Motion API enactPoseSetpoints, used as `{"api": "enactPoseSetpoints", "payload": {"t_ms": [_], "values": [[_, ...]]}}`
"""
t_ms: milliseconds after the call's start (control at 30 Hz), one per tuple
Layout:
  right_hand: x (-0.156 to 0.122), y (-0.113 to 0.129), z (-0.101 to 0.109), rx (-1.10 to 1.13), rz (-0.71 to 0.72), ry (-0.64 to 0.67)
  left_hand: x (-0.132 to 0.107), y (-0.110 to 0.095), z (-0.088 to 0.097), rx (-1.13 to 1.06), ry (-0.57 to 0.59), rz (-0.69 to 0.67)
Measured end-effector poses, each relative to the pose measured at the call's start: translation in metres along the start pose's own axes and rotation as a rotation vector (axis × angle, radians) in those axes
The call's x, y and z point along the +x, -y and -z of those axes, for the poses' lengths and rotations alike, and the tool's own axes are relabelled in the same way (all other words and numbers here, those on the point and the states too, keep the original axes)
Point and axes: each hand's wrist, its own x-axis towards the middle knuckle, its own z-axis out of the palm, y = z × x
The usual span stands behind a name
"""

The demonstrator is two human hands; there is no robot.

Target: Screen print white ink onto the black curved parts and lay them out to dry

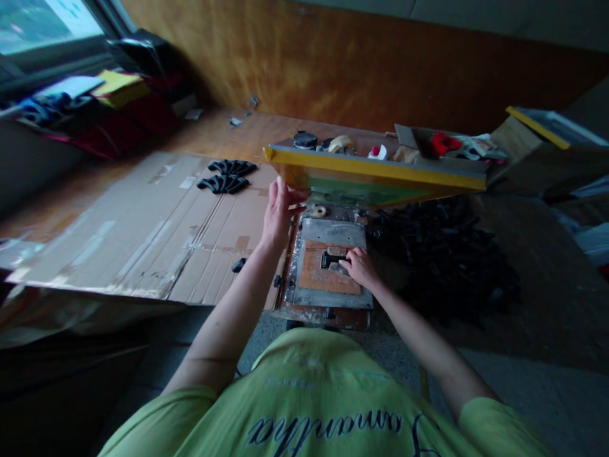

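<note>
A yellow-framed printing screen [375, 170] is tilted up over a small metal platen [333, 298] with a brown pad [328, 276]. My left hand [280, 212] grips the screen's left corner and holds it raised. A small black part [332, 258] lies on the pad, and my right hand [360, 266] rests on it with fingers curled over its right end.
Flattened cardboard [143, 235] covers the table on the left, with two rows of black parts [227, 176] and one loose black part [238, 264]. A heap of black parts [442, 254] lies right of the platen. Tape rolls and clutter [333, 143] sit behind the screen.
</note>
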Motion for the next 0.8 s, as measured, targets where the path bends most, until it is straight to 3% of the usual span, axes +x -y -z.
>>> {"api": "enactPoseSetpoints", "payload": {"t_ms": [33, 100, 200, 300, 367, 400, 467, 567, 633, 700, 800], "values": [[0.0, 0.007, -0.003, -0.019, -0.016, 0.023, -0.009, 0.007, -0.001, -0.006, -0.031, 0.032], [0.0, 0.02, -0.002, 0.006, -0.098, 0.046, -0.039, 0.027, -0.001, 0.014, 0.002, 0.233], [-0.008, 0.046, 0.004, 0.103, -0.172, -0.036, -0.097, 0.065, -0.002, 0.073, 0.246, 0.734], [-0.019, 0.073, 0.006, 0.183, 0.046, -0.093, -0.132, 0.089, 0.0, -0.077, 0.2, 0.811], [-0.021, 0.072, 0.012, 0.214, 0.233, -0.067, -0.132, 0.095, 0.01, -0.132, 0.095, 0.8], [-0.018, 0.061, 0.017, 0.201, 0.272, -0.056, -0.127, 0.096, 0.021, -0.114, 0.041, 0.791], [-0.009, 0.019, 0.035, 0.092, 0.195, -0.062, -0.112, 0.099, 0.053, -0.024, -0.058, 0.731], [0.004, -0.075, 0.065, -0.216, -0.14, -0.114, -0.096, 0.105, 0.119, 0.218, -0.275, 0.626], [0.006, -0.135, 0.076, -0.259, -0.241, -0.107, -0.095, 0.11, 0.161, 0.532, -0.364, 0.643], [0.003, -0.18, 0.075, -0.333, -0.29, -0.045, -0.099, 0.115, 0.193, 0.864, -0.346, 0.699], [-0.005, -0.216, 0.06, -0.394, -0.239, -0.077, -0.103, 0.119, 0.213, 1.135, -0.248, 0.754]]}}
